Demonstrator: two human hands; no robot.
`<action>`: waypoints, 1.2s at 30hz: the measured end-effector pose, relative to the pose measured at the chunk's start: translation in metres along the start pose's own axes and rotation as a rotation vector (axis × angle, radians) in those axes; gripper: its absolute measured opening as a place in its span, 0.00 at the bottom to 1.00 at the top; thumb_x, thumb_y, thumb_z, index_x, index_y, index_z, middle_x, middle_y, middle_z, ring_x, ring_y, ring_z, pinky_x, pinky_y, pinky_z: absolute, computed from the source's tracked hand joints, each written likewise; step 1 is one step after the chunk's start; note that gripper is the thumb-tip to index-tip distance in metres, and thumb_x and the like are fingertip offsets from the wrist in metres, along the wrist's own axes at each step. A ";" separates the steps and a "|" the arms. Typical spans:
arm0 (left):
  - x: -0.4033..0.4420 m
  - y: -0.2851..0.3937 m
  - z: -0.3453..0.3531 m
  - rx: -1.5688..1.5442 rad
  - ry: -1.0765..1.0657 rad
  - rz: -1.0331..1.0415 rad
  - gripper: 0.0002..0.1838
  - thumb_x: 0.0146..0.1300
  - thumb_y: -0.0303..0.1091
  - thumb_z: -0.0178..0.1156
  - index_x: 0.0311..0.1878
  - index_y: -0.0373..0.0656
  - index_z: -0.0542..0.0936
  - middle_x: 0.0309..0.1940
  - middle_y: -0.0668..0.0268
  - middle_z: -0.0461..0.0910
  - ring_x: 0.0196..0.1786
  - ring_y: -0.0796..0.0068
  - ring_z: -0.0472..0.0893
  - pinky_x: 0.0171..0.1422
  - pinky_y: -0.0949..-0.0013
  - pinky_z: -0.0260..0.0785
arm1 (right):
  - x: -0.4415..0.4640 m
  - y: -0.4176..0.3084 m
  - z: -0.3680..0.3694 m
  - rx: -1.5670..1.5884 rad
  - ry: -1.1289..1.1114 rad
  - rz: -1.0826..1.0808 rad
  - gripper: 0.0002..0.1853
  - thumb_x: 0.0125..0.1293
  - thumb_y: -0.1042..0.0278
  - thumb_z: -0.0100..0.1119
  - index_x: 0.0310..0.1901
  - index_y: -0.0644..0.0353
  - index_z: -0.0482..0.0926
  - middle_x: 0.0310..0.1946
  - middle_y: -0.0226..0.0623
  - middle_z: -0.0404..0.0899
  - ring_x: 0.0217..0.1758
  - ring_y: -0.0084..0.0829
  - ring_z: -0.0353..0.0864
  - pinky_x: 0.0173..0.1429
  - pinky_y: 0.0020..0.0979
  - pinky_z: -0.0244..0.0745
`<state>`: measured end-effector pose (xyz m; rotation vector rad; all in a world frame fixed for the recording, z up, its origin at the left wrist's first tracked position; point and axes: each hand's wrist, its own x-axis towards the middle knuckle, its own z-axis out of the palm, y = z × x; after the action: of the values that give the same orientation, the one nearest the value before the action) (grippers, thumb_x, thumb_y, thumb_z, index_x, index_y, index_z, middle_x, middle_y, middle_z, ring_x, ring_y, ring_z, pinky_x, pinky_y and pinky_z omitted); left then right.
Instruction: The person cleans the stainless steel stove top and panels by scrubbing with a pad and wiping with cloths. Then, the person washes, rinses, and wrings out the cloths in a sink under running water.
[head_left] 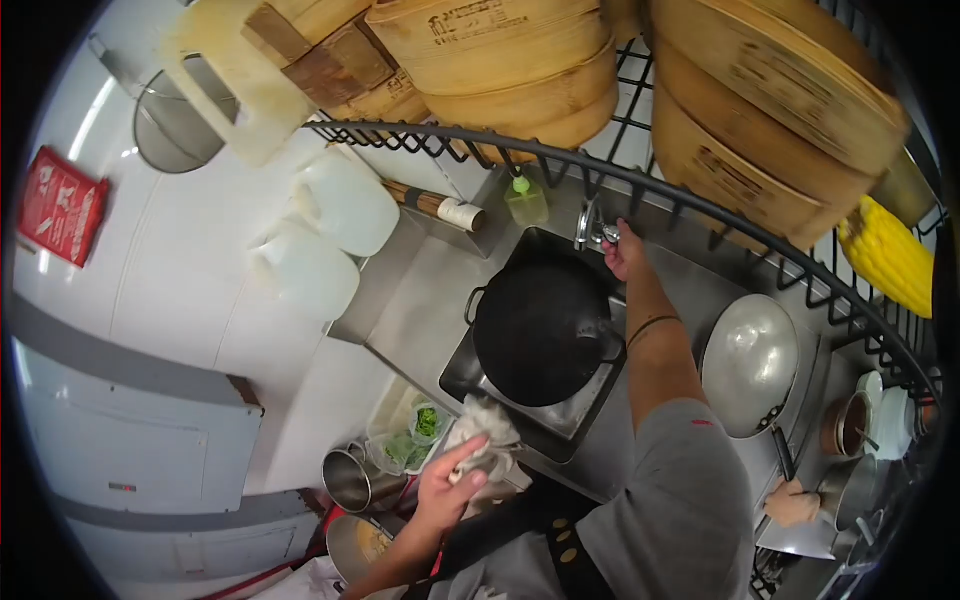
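Wok (540,330) in place in the sink (530,414), right hand (624,254) pinching the tap (583,226), left hand (447,492) clutching a cloth (484,428), any water flow too blurred to confirm

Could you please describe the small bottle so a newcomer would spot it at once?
Find the sink under the black wok, then the tap that the right hand touches. Just left of the tap is the small bottle. Its green tint and green top set it apart from the big milky jugs further left.

Bamboo steamers (510,65) partly beyond the top edge
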<state>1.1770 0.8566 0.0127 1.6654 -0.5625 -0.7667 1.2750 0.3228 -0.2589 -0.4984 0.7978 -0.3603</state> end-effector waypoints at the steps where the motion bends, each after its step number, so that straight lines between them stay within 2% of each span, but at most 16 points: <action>1: 0.026 0.005 -0.004 -0.010 -0.023 -0.006 0.30 0.68 0.31 0.66 0.72 0.34 0.74 0.67 0.57 0.79 0.70 0.68 0.75 0.77 0.65 0.60 | -0.001 -0.001 -0.006 0.071 -0.048 -0.014 0.17 0.76 0.45 0.60 0.46 0.51 0.79 0.32 0.31 0.82 0.24 0.23 0.78 0.25 0.24 0.72; 4: 0.099 0.003 -0.009 0.018 -0.266 0.106 0.30 0.69 0.27 0.65 0.73 0.36 0.73 0.70 0.58 0.76 0.71 0.68 0.74 0.78 0.66 0.59 | 0.112 0.034 -0.088 -0.604 -0.069 -0.608 0.12 0.76 0.54 0.63 0.51 0.51 0.82 0.35 0.31 0.82 0.32 0.25 0.81 0.34 0.29 0.78; 6: 0.154 -0.011 0.000 -0.172 -0.349 0.075 0.32 0.68 0.22 0.64 0.75 0.38 0.71 0.73 0.59 0.73 0.72 0.69 0.73 0.78 0.66 0.60 | -0.003 0.010 -0.022 -1.450 0.143 -1.172 0.16 0.71 0.62 0.60 0.58 0.53 0.82 0.42 0.38 0.88 0.47 0.37 0.87 0.53 0.39 0.82; 9: 0.239 -0.019 0.029 -0.124 -0.436 0.067 0.35 0.67 0.17 0.58 0.78 0.42 0.67 0.73 0.60 0.72 0.72 0.69 0.72 0.76 0.65 0.64 | -0.105 0.023 0.049 -1.411 0.300 -0.812 0.14 0.72 0.59 0.53 0.52 0.53 0.82 0.40 0.46 0.86 0.51 0.47 0.86 0.60 0.42 0.80; 10: 0.266 -0.035 0.042 -0.243 -0.495 0.057 0.36 0.67 0.15 0.56 0.79 0.44 0.66 0.72 0.60 0.72 0.72 0.68 0.73 0.76 0.64 0.66 | -0.099 0.042 0.057 -1.082 0.298 -1.096 0.14 0.70 0.57 0.59 0.52 0.52 0.82 0.35 0.42 0.86 0.45 0.41 0.87 0.54 0.39 0.80; 11: 0.292 -0.050 0.052 -0.372 -0.574 -0.027 0.35 0.69 0.16 0.55 0.79 0.44 0.65 0.72 0.59 0.72 0.72 0.66 0.73 0.75 0.63 0.67 | -0.107 0.052 0.042 -0.914 0.037 -0.666 0.19 0.72 0.49 0.60 0.51 0.55 0.83 0.37 0.36 0.85 0.44 0.35 0.84 0.51 0.37 0.79; 13: 0.337 -0.069 0.067 -0.531 -0.622 -0.138 0.33 0.73 0.20 0.55 0.80 0.45 0.63 0.72 0.58 0.72 0.71 0.63 0.74 0.75 0.61 0.68 | -0.148 0.064 0.068 -0.451 0.235 -0.107 0.37 0.76 0.28 0.46 0.58 0.58 0.83 0.55 0.41 0.82 0.53 0.34 0.80 0.56 0.42 0.76; 16: 0.383 -0.080 0.067 -0.502 -0.565 -0.076 0.29 0.76 0.31 0.59 0.78 0.45 0.65 0.68 0.57 0.75 0.69 0.60 0.76 0.73 0.58 0.70 | -0.150 0.091 0.080 -0.314 0.302 -0.341 0.40 0.73 0.24 0.44 0.57 0.57 0.84 0.53 0.47 0.85 0.56 0.42 0.85 0.59 0.41 0.78; 19: 0.443 -0.133 0.050 -0.508 -0.536 -0.309 0.24 0.78 0.41 0.58 0.73 0.46 0.70 0.65 0.59 0.77 0.68 0.61 0.76 0.73 0.58 0.70 | -0.148 0.113 0.115 -0.953 0.665 -0.653 0.27 0.71 0.36 0.53 0.49 0.54 0.85 0.42 0.49 0.87 0.45 0.51 0.87 0.50 0.46 0.81; 21: 0.480 -0.172 0.045 -0.922 -1.279 -0.416 0.23 0.82 0.52 0.45 0.68 0.50 0.74 0.63 0.62 0.78 0.65 0.58 0.79 0.71 0.48 0.71 | -0.175 0.120 0.158 -0.988 0.532 -0.862 0.21 0.69 0.43 0.57 0.45 0.52 0.86 0.37 0.47 0.86 0.42 0.52 0.87 0.46 0.50 0.81; 22: 0.478 -0.161 0.055 -0.913 -1.306 -0.417 0.23 0.82 0.52 0.45 0.68 0.50 0.74 0.63 0.62 0.78 0.65 0.58 0.79 0.71 0.48 0.71 | -0.170 0.125 0.166 -1.004 0.432 -1.019 0.19 0.68 0.45 0.58 0.44 0.51 0.86 0.35 0.45 0.87 0.41 0.51 0.87 0.44 0.51 0.81; 26: 0.415 -0.114 0.085 -0.699 -0.913 -0.662 0.26 0.77 0.60 0.45 0.62 0.52 0.78 0.54 0.64 0.80 0.59 0.59 0.80 0.68 0.50 0.72 | -0.153 0.113 0.130 -1.107 0.635 -1.068 0.22 0.65 0.42 0.60 0.30 0.56 0.85 0.33 0.48 0.85 0.39 0.56 0.86 0.44 0.55 0.80; 28: 0.395 -0.101 0.097 -0.582 -0.703 -0.759 0.29 0.75 0.64 0.45 0.59 0.53 0.80 0.49 0.65 0.81 0.56 0.59 0.81 0.66 0.51 0.73 | -0.160 0.087 0.107 -1.151 0.834 -0.739 0.23 0.66 0.43 0.58 0.31 0.57 0.85 0.36 0.49 0.86 0.41 0.57 0.86 0.45 0.54 0.80; 31: 0.468 -0.160 0.107 -0.744 -1.172 -0.451 0.30 0.73 0.66 0.46 0.61 0.53 0.80 0.52 0.64 0.82 0.60 0.60 0.80 0.69 0.51 0.72 | -0.157 0.098 0.143 -0.960 1.035 -0.892 0.22 0.61 0.45 0.62 0.48 0.50 0.88 0.45 0.41 0.88 0.49 0.48 0.88 0.52 0.43 0.83; 34: 0.463 -0.161 0.100 -0.947 -1.066 -0.430 0.25 0.77 0.58 0.48 0.65 0.52 0.75 0.57 0.64 0.78 0.63 0.60 0.79 0.70 0.53 0.73 | -0.164 0.101 0.130 -1.104 0.812 -1.233 0.27 0.60 0.43 0.63 0.47 0.61 0.86 0.48 0.52 0.85 0.54 0.53 0.85 0.58 0.45 0.82; 36: 0.427 -0.068 0.089 -0.532 -1.013 -0.527 0.27 0.77 0.58 0.46 0.66 0.49 0.75 0.58 0.62 0.78 0.64 0.56 0.78 0.73 0.48 0.70 | -0.171 0.079 0.109 -1.056 0.795 -1.064 0.25 0.60 0.45 0.63 0.45 0.62 0.84 0.45 0.53 0.84 0.53 0.54 0.85 0.57 0.47 0.82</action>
<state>1.3950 0.5072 -0.1459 0.8312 -0.5188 -1.9867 1.2556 0.5023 -0.1372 -1.8654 1.4380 -1.1743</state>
